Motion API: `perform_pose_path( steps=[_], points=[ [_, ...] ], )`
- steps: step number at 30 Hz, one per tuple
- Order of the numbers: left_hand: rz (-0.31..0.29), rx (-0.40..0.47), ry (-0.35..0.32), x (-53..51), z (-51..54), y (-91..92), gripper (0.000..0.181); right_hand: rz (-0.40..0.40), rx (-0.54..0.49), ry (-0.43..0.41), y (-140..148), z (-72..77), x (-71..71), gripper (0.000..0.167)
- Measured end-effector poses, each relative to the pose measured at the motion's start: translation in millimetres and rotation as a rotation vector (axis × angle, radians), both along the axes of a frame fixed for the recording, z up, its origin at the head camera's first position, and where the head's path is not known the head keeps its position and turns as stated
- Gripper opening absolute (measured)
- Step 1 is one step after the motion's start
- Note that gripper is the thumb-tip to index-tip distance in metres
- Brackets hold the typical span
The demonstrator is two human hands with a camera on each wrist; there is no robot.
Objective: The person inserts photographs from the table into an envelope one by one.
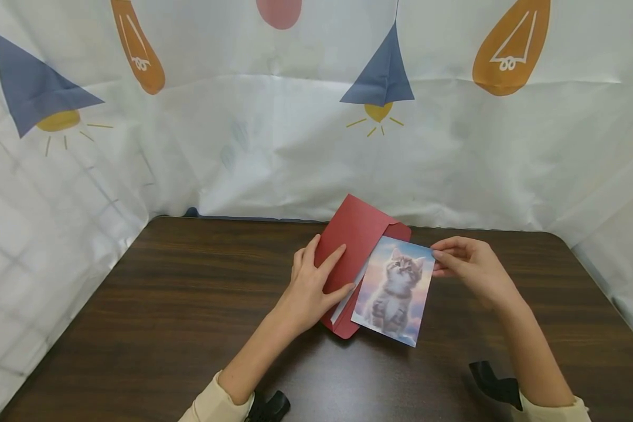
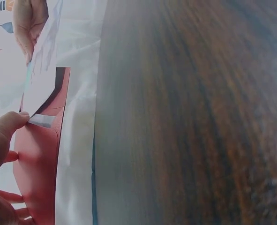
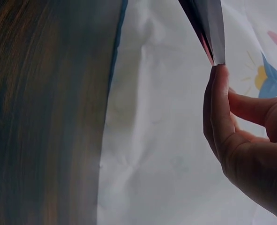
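A red envelope (image 1: pixel 356 237) lies tilted on the table, its long side open toward the right. A pale strip (image 1: pixel 343 302) shows along that opening. My left hand (image 1: pixel 311 281) rests on the envelope with its fingers spread, the thumb at the opening. Over the envelope's right part is a card with a kitten picture (image 1: pixel 395 290). My right hand (image 1: pixel 469 264) pinches the card's upper right corner between thumb and fingers. From the left wrist, the card (image 2: pixel 44 70) appears edge-on, raised at an angle to the envelope, its lower corner near the left thumb.
A dark wood-grain table (image 1: pixel 190 293) reaches back to a white curtain (image 1: pixel 295 152) printed with lamps and bulbs. Black straps (image 1: pixel 496 384) show near both cream sleeves at the bottom.
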State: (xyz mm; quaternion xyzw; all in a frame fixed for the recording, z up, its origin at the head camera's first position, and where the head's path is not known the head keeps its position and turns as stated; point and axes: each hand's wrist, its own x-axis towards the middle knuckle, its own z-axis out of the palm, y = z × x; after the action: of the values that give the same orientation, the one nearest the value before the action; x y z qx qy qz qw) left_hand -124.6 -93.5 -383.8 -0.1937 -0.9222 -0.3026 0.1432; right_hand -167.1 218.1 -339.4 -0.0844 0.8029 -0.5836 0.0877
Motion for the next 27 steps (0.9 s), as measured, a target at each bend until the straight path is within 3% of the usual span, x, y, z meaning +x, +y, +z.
perform_pose_path(
  steps=[11,27],
  points=[
    [-0.007,-0.005,0.037,0.0,-1.6,1.1,0.069,-0.006,-0.01,-0.022,-7,-2.0,1.1,0.032],
    [0.001,0.001,-0.015,1.5,0.8,3.5,0.069,-0.029,-0.07,-0.05,-21,-6.2,3.1,0.036]
  ],
)
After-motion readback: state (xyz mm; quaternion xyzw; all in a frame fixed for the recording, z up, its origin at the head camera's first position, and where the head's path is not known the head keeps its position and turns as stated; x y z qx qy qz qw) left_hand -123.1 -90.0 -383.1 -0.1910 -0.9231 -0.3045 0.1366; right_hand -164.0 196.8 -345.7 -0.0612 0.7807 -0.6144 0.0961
